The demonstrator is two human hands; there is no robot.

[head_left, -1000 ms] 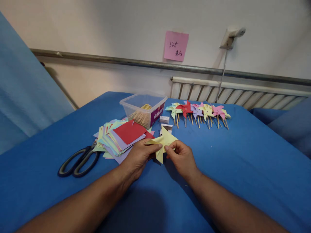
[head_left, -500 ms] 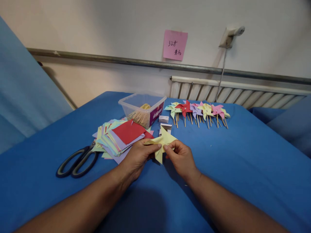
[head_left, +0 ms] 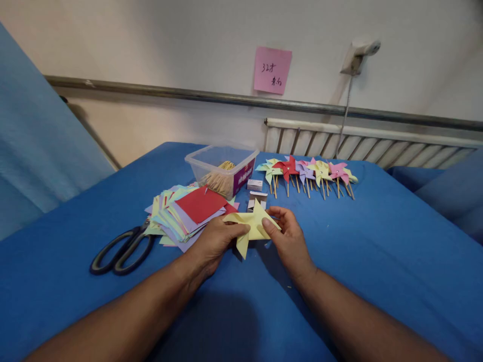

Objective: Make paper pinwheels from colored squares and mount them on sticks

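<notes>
Left hand (head_left: 213,241) and right hand (head_left: 289,239) pinching yellow paper pinwheel (head_left: 252,224) from opposite sides, just above blue cloth (head_left: 377,251), beside paper stack (head_left: 184,213); apparently to keep folded points gathered.

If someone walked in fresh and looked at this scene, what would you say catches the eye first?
Both hands meet mid-table on a yellow folded paper pinwheel, the left hand and right hand pinching its edges. Behind it, a row of finished pinwheels on sticks lines the back of the blue table. To the left lie a stack of coloured paper squares and black scissors.
</notes>
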